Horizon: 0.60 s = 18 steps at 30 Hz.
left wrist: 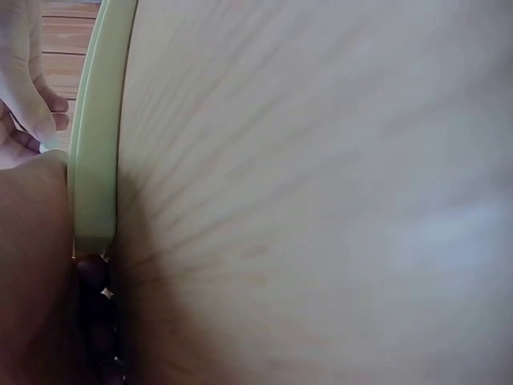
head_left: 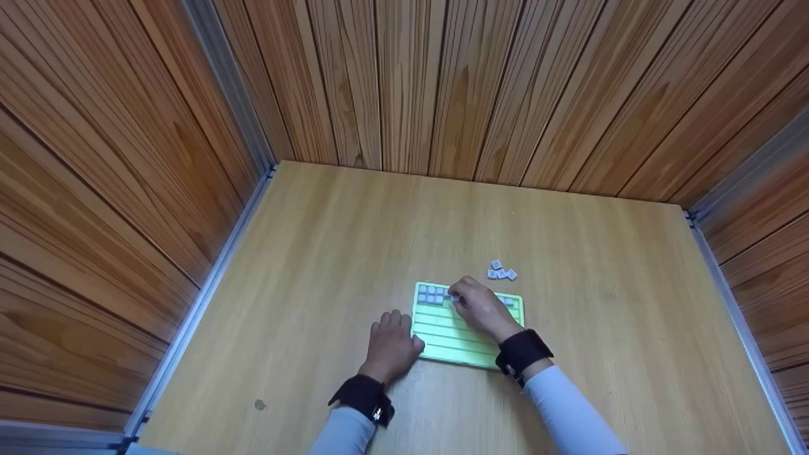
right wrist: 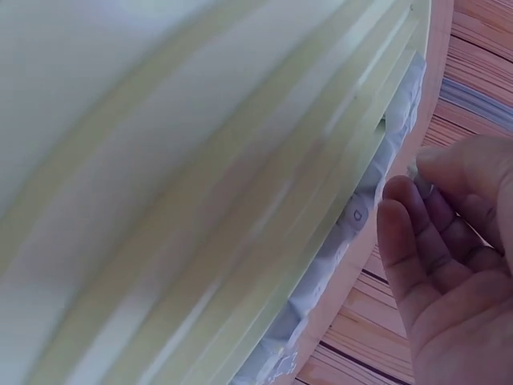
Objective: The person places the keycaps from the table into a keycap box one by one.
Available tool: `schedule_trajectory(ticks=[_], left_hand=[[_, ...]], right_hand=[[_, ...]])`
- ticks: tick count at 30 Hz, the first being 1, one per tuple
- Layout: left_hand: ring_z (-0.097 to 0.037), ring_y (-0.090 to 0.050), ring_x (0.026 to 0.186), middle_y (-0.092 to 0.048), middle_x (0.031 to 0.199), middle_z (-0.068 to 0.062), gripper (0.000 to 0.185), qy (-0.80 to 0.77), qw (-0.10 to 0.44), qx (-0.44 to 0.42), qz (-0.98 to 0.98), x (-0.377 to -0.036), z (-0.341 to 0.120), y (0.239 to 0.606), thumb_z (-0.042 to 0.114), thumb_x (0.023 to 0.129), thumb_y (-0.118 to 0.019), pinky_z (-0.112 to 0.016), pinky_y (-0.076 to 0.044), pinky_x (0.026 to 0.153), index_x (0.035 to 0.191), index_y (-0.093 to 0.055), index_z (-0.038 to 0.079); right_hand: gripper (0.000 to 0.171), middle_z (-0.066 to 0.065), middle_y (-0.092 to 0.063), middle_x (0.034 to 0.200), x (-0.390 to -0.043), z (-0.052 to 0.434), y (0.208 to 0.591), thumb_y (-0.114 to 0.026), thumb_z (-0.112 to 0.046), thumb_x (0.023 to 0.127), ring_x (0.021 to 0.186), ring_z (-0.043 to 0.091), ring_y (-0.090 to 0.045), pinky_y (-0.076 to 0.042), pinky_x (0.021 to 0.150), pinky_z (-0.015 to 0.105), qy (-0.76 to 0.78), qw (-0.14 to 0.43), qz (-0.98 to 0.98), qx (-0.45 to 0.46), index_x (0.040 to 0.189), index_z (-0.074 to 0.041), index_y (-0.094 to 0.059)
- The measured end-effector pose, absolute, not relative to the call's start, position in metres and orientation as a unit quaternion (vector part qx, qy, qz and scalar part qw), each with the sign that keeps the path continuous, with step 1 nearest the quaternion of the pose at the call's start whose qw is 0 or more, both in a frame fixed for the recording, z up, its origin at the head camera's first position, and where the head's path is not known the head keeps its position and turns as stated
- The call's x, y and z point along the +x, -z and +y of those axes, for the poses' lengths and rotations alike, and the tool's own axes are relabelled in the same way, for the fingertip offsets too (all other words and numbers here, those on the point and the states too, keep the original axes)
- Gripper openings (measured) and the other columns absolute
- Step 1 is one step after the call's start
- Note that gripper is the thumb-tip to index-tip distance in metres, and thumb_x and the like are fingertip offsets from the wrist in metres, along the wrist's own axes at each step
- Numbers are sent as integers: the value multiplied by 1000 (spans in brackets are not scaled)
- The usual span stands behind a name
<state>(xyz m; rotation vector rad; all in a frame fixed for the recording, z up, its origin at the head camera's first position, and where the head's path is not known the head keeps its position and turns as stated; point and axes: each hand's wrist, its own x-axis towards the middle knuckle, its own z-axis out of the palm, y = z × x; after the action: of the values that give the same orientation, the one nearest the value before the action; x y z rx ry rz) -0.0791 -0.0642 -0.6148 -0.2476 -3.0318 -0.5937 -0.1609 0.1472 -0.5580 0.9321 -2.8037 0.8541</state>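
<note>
Head view first: green board [head_left: 464, 338] lies flat on the tabletop [head_left: 316, 253], near the front edge. Left hand [head_left: 390, 344] rests beside the board's left edge, fingers fairly straight and holding nothing, thumb against the rim, probably so the board doesn't slide. Right hand [head_left: 481, 308] sits over the top row, fingertips pinched together on what looks like a tile [head_left: 452, 296], next to the grey tiles already lined up there [head_left: 431, 294]. Spare tiles [head_left: 501, 272] wait just beyond the board, within easy reach.

Left wrist view: just the board's rim [left wrist: 94, 160] seen edge-on and bare wood.

Right wrist view: fingers [right wrist: 409, 241] curled by the tile row [right wrist: 353, 216], with a small tile between the fingertips.
</note>
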Motion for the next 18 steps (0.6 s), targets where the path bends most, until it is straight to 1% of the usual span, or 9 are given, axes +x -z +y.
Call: schedule_trajectory(ticks=[6, 13, 18], left_hand=[[-23, -36, 82, -36, 88, -2, 21, 201, 23, -81, -976, -77, -64, 609, 30, 83, -55, -36, -30, 68, 86, -48, 10], [-22, -36, 81, -37, 88, -2, 20, 200, 35, -85, -975, -76, -64, 605, 29, 83, -55, -36, -29, 66, 86, -49, 10], [-22, -36, 81, -36, 87, -1, 21, 199, 34, -85, -976, -77, -64, 606, 30, 83, -55, -35, -29, 66, 87, -50, 10]], right_hand=[[20, 8, -65, 100, -161, 143, 561, -71, 4, 85, 87, 20, -66, -55, 75, 34, -272, 20, -913, 303, 105, -1, -71], [18, 10, -64, 96, -161, 137, 565, -71, 7, 83, 84, 21, -64, -55, 74, 35, -271, 27, -910, 313, 100, 0, -70], [19, 9, -64, 96, -160, 135, 566, -72, 7, 83, 85, 21, -65, -55, 74, 36, -263, 16, -919, 295, 100, -1, -71]])
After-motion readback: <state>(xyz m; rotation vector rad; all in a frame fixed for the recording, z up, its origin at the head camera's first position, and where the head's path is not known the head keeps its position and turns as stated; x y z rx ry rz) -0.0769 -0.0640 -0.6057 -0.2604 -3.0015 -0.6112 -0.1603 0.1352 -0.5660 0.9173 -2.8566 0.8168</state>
